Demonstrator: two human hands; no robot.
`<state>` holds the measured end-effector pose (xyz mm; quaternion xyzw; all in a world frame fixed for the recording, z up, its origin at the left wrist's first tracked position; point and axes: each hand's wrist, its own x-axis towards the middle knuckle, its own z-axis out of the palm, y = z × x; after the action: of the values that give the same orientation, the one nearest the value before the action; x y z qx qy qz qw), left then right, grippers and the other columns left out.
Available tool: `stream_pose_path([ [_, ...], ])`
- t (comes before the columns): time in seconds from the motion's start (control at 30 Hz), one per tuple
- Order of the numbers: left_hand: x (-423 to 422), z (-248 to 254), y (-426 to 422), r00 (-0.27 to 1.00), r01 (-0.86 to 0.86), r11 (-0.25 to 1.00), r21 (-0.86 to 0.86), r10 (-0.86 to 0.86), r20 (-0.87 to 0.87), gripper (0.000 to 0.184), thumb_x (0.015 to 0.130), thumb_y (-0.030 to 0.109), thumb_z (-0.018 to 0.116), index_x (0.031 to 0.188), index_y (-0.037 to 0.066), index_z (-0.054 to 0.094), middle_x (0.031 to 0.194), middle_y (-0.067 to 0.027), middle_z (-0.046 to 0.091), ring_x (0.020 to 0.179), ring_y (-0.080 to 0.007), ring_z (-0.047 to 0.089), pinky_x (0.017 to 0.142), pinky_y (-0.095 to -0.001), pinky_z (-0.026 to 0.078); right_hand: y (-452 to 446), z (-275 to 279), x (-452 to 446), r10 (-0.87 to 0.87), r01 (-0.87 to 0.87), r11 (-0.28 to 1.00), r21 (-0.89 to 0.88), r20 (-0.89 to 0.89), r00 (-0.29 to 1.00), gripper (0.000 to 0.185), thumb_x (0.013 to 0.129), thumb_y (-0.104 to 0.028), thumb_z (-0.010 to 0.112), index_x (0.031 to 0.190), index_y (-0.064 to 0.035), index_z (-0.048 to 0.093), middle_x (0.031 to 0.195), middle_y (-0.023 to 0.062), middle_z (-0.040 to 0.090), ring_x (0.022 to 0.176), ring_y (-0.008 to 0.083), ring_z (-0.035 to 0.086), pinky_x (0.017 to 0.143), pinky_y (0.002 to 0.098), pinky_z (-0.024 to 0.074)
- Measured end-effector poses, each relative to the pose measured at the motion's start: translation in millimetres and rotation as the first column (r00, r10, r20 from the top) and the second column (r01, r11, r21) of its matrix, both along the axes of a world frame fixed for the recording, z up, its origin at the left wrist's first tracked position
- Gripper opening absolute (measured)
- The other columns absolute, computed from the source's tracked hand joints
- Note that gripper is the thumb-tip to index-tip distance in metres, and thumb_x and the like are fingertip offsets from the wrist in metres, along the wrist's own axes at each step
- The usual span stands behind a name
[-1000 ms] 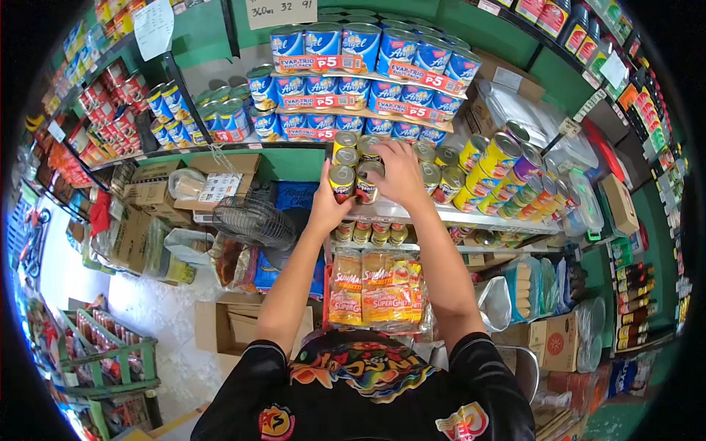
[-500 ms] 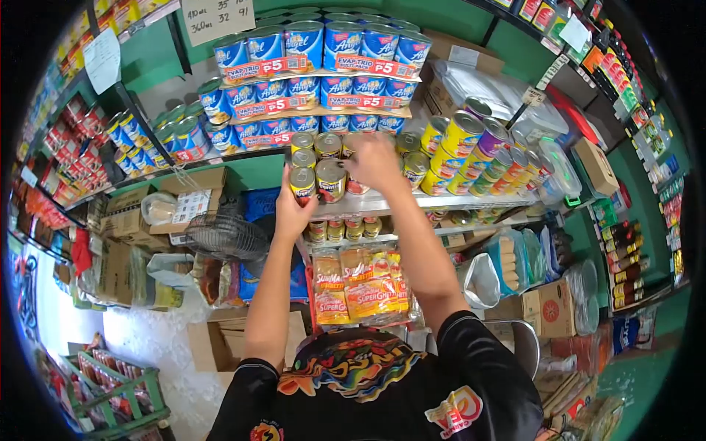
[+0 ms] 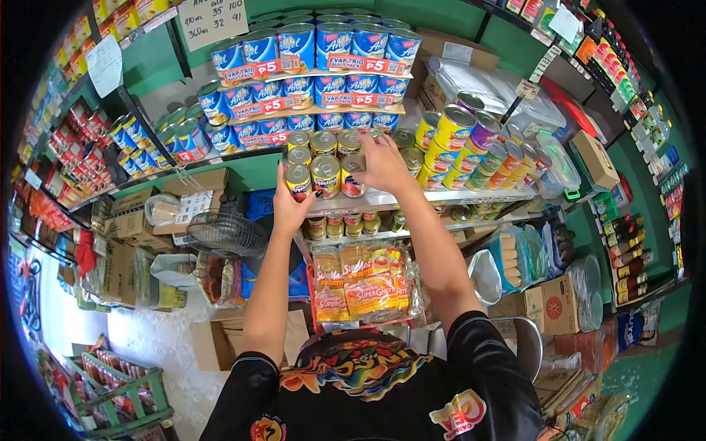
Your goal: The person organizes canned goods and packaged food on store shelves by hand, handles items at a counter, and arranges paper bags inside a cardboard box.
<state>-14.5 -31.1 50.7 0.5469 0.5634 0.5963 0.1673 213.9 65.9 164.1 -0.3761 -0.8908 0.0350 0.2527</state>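
Left hand [image 3: 291, 209] grasps a can [image 3: 298, 176], likely heavy, rigid, best held round its sides; right hand [image 3: 388, 169] curves beside another can [image 3: 353, 180], grip unclear.

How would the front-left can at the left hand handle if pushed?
The can should be stiff, with its metal-looking lid. Its smooth, round side may slip against the left hand. Standing upright beside neighbouring cans, it would probably slide rather than roll.

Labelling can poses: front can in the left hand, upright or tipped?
Upright: the can shows its lid on top, label on its side.
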Motion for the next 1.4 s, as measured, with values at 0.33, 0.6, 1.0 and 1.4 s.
stream_pose_path([
  [0.33,-1.0,-4.5,1.2,1.0,-0.015,1.0,-0.026,0.014,-0.013,0.103,0.072,0.01,0.083,0.153,-0.005,0.022,0.135,-0.0262,0.057,0.119,-0.0341,0.062,0.096,-0.0396,0.05,9.3,1.2,41.9,-0.1,0.1,0.995,-0.003,0.071,0.992,0.068,0.064,-0.018,0.086,0.122,-0.0043,0.053,0.114,0.0183,0.063,0.117,0.038,0.054,0.103,0.0463,0.0411],
  [0.6,2.0,-4.0,1.6,0.999,-0.032,0.999,0.017,0.032,-0.039,0.1,0.074,0.005,0.08,0.155,-0.001,0.022,0.126,-0.0183,0.063,0.107,-0.0208,0.065,0.091,-0.0339,0.053,15.8,-0.9,38.1,-0.185,0.178,0.982,0.058,0.142,0.973,0.059,0.065,-0.021,0.084,0.113,-0.0027,0.054,0.114,0.0213,0.062,0.115,0.0391,0.055,0.102,0.0468,0.0428],
  [1.0,2.7,-0.3,-0.8,1.0,-0.006,1.0,-0.013,0.006,0.018,0.097,0.075,0.005,0.08,0.153,-0.004,0.023,0.127,-0.0167,0.062,0.106,-0.019,0.064,0.09,-0.0323,0.052,19.9,-1.4,45.2,-0.156,0.169,0.984,-0.049,0.201,0.967,0.065,0.066,-0.024,0.081,0.12,-0.0039,0.052,0.11,0.0213,0.066,0.117,0.0396,0.056,0.105,0.0464,0.0406],
  [1.4,1.5,-1.5,0.1,1.0,-0.024,0.999,-0.022,0.024,0.011,0.096,0.073,0.01,0.082,0.152,-0.002,0.028,0.128,-0.0222,0.061,0.111,-0.0295,0.065,0.091,-0.0375,0.052,18.8,0.5,60.7,-0.084,0.068,0.991,0.118,0.132,0.988,0.058,0.068,-0.02,0.078,0.114,0.0001,0.05,0.108,0.0217,0.065,0.108,0.0418,0.059,0.096,0.0495,0.0467],
])
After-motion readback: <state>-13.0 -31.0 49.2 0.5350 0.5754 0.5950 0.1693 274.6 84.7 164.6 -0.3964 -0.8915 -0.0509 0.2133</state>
